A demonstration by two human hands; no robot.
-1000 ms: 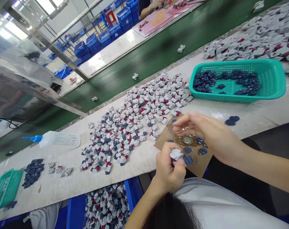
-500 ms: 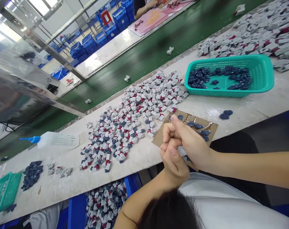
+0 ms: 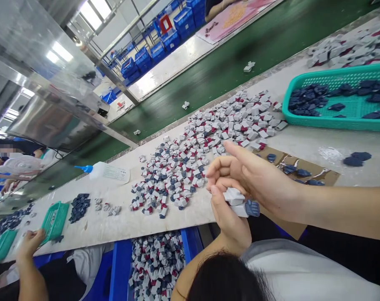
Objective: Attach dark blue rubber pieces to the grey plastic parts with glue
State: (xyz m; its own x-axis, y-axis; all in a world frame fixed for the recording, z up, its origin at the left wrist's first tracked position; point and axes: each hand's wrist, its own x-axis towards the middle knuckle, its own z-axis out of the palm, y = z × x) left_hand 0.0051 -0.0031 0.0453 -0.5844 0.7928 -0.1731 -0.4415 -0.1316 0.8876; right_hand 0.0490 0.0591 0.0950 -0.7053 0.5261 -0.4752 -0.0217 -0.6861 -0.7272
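Note:
My left hand (image 3: 232, 225) is closed around light grey plastic pieces (image 3: 235, 196). A dark blue part (image 3: 251, 208) sticks out on the right side of the grip. My right hand (image 3: 255, 177) is cupped over it from above, its fingers curved and touching or nearly touching the left, thumb held apart, with nothing visible in its own grasp. Behind my right wrist lies a brown board (image 3: 329, 177) bearing several dark blue parts (image 3: 302, 172). Left of both hands spreads a heap of grey pieces (image 3: 190, 154) with blue or red parts.
A green basket (image 3: 337, 124) of dark blue parts stands at right. A white squeeze bottle (image 3: 111, 172) lies on the table at left. Below the edge is a blue bin (image 3: 119, 267) full of pieces. A green conveyor (image 3: 215, 77) runs behind. A co-worker's hand (image 3: 31, 242) is at lower left.
My view has turned, so the table contents sit further right. My right hand has loosened from its tight clasp over the left, and the grey pieces with the blue part now show more.

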